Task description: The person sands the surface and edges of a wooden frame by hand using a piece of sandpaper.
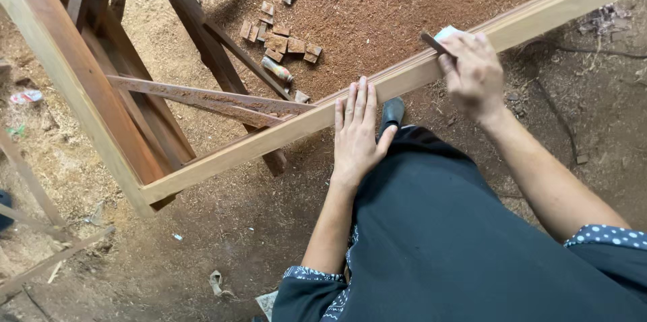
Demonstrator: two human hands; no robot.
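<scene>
a long pale wooden beam (404, 76) runs across the frame, from the lower left up to the upper right corner. it joins another pale beam (74, 79) at a corner in the lower left, so the two look like parts of one big wooden frame.

the left hand (357, 137) lies flat on the long beam near the middle of the frame. its fingers are stretched out and loose, not gripping anything. it looks like the flat hand presses down so the wood stays put.

the right hand (475, 73) is higher up, to the right, on the same beam. its fingers are curled tight around a thin dark tool (435, 44). the tip of the tool pokes out to the upper left of the hand and rests at the top edge of the beam. something small and light blue (447, 31) peeks out just behind the fingers. i cannot tell what it is.

the person wears dark clothes (445, 241) with dotted cuffs, and one dark shoe (391, 112) shows just under the beam.

the ground is covered in reddish sawdust (377, 5). small wood blocks (280, 42) lie in a little heap in the upper middle. darker wooden legs and bars (202, 96) stand in the upper left, under the frame.
</scene>
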